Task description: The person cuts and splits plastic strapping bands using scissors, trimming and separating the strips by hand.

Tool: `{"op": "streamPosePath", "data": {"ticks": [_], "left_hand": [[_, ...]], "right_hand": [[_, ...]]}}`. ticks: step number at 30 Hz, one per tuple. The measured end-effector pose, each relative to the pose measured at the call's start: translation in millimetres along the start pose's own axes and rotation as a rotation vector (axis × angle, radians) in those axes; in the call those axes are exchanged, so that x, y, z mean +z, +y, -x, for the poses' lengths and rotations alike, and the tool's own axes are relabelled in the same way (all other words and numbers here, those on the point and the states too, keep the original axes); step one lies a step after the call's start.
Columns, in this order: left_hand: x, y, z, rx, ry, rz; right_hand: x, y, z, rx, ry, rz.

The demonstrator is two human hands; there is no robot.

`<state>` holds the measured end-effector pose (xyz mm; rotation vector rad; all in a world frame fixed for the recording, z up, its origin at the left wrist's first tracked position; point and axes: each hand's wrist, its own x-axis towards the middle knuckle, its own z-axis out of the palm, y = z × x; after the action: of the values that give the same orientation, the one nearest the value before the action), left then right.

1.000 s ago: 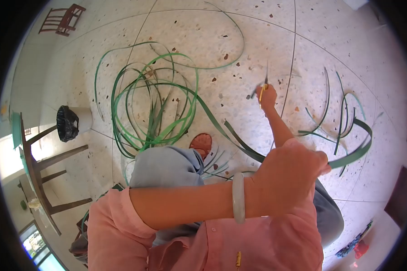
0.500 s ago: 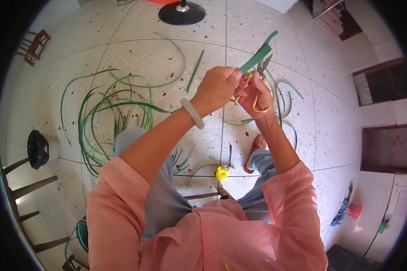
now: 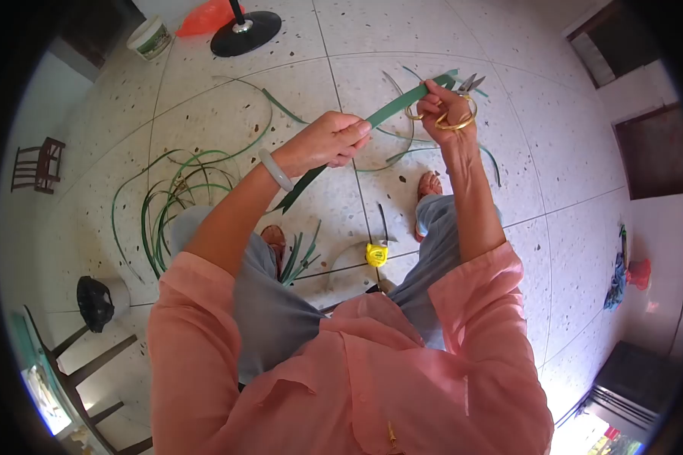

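Note:
My left hand (image 3: 330, 142), with a pale bangle at the wrist, is closed around a green flat strap (image 3: 396, 106). One end of the strap hangs below this hand, and the other slants up to my right. My right hand (image 3: 449, 114) has gold-handled scissors (image 3: 457, 123) hooked on its fingers, blades pointing up and away. Its thumb and fingertips also pinch the strap near the far end. The scissor blades stand beside the strap end, slightly parted.
Coiled green straps (image 3: 155, 220) lie on the floor at left, with short cut pieces (image 3: 302, 258) near my foot. A yellow tape measure (image 3: 376, 255) sits between my feet. Beyond stand a black round base (image 3: 247, 34) and a white bucket (image 3: 150, 39). A bagged bin (image 3: 99, 303) is at left.
My hands have moved apart, stretching the strap between them. The right hand with the scissors has shifted up and right and now pinches the strap's far end. The view has turned slightly.

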<state>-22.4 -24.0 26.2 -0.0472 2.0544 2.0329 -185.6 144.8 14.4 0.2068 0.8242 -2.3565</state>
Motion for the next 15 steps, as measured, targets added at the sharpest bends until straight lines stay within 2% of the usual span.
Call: {"op": "streamPosePath", "data": {"ticks": [5,8,9,11,12,14,15], "left_hand": [[-16.0,1.2,7.6,-0.1,-0.121,0.062],[-24.7,-3.8,15.8,-0.178,-0.156,0.086],[-27.4,-4.5,19.6,-0.208,-0.167,0.09],[-27.2,-5.3,19.9,-0.208,-0.138,0.083],[-27.9,-6.4,19.2,-0.179,-0.103,0.103],[-28.6,-4.8,15.1,-0.135,-0.035,0.152],[-28.5,-4.7,11.1,-0.139,-0.03,0.151]], "right_hand": [[-27.3,-48.1,-25.6,-0.084,0.074,-0.179],[-57.0,-78.3,-42.4,-0.088,0.029,-0.269],[-59.5,-82.1,-44.1,-0.115,0.07,-0.223],[-67.6,-68.7,-50.0,-0.227,-0.067,-0.095],[-58.8,-57.3,-42.1,-0.216,-0.066,-0.1],[-25.9,-25.4,-13.5,-0.323,-0.017,0.265],[-27.1,-9.4,-14.5,-0.32,-0.092,0.388]]}}
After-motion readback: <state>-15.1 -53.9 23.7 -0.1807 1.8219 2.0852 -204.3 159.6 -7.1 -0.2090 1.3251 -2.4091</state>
